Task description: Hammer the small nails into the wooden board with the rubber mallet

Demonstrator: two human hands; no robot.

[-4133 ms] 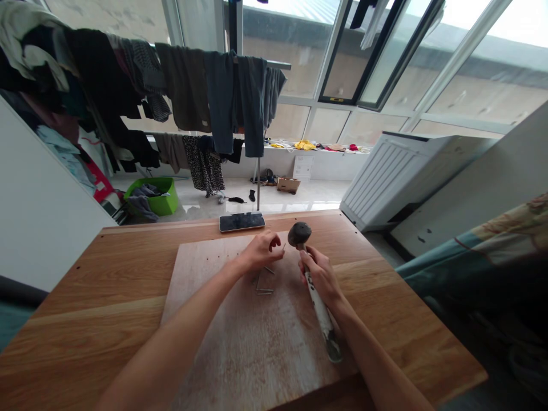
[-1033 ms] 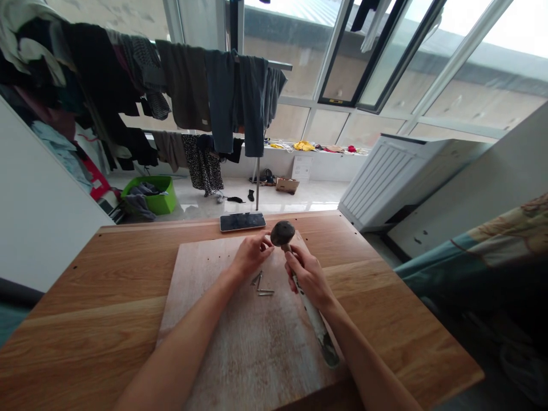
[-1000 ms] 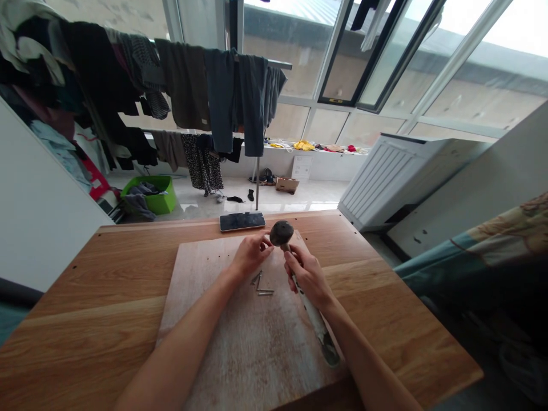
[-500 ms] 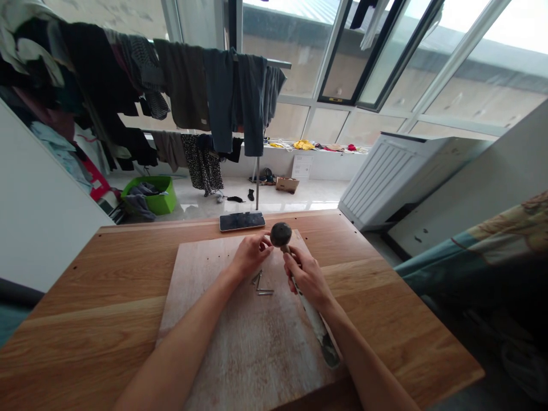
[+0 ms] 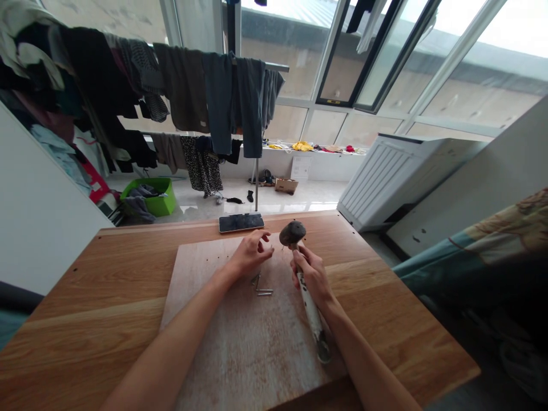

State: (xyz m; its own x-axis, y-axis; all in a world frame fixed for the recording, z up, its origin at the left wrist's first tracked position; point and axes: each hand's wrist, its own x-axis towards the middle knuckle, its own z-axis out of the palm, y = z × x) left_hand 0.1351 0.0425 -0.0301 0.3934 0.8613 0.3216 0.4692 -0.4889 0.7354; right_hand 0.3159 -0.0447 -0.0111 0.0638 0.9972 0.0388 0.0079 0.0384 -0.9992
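Observation:
My right hand (image 5: 314, 273) grips a hammer (image 5: 312, 317) by its white, worn handle, close below the dark head. That head is raised over the far right part of a pale wooden board (image 5: 240, 348). My left hand (image 5: 252, 252) rests near the board's far edge, thumb and fingers apart with a gap between them and nothing visible inside. A thin nail (image 5: 282, 248) seems to stand in the board between that hand and the hammer head. Several loose nails (image 5: 264, 293) lie on the board just below my left hand. A row of small dark marks (image 5: 218, 257) runs along the far left.
The board lies on a brown wooden table (image 5: 85, 297). A phone (image 5: 241, 222) sits by the table's far edge. Beyond are hanging clothes (image 5: 184, 85), a green basket (image 5: 165, 197), a small cardboard box (image 5: 286, 185) and a white ridged cabinet (image 5: 381, 177). A curtain (image 5: 475, 240) hangs at right.
The hammer and my right hand have shifted slightly right, and the head has turned. My left hand's fingers have spread and moved away from the nail, which now shows.

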